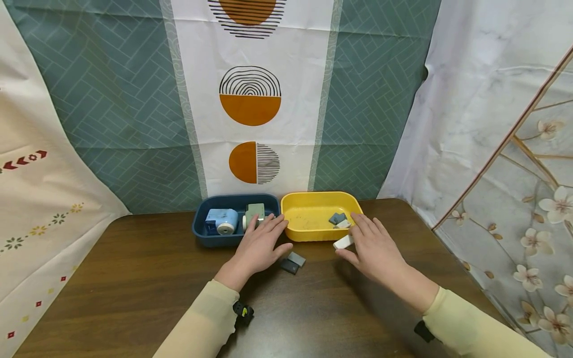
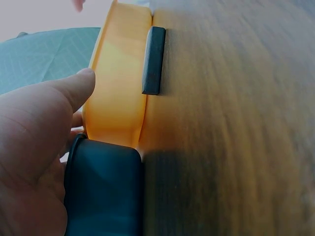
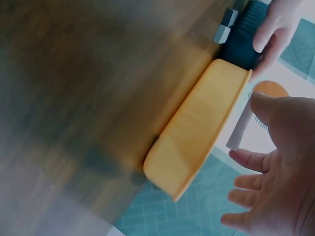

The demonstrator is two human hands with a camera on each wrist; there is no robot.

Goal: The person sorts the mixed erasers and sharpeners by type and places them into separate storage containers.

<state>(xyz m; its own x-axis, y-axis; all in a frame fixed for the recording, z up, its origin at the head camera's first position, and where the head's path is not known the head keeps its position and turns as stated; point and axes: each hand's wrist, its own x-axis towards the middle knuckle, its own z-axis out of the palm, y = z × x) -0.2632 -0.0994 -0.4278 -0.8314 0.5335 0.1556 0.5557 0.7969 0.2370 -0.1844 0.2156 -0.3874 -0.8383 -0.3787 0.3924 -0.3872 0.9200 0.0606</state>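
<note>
My right hand (image 1: pixel 376 248) pinches a white rectangular block (image 1: pixel 343 242) between thumb and index finger, at the front right of the yellow tray (image 1: pixel 313 236); its other fingers are spread. In the right wrist view the block (image 3: pixel 240 129) appears edge-on above the tray rim. My left hand (image 1: pixel 261 246) lies over the right end of the dark blue tray (image 1: pixel 219 240), fingers stretched forward and thumb out to the side. Beside those fingers, inside that tray, is a green boxy item (image 1: pixel 255 210) with white round parts, partly hidden. Left of it sits a light blue boxy item (image 1: pixel 224 219) with a white round front.
In the yellow tray lie blue-grey blocks (image 1: pixel 337 218) and a white block (image 1: pixel 342 224). On the brown table (image 1: pixel 134 278), in front of the trays, are a grey block (image 1: pixel 296 258) and a dark block (image 1: pixel 289 266). Patterned cloths (image 1: pixel 147 99) hang behind and at both sides.
</note>
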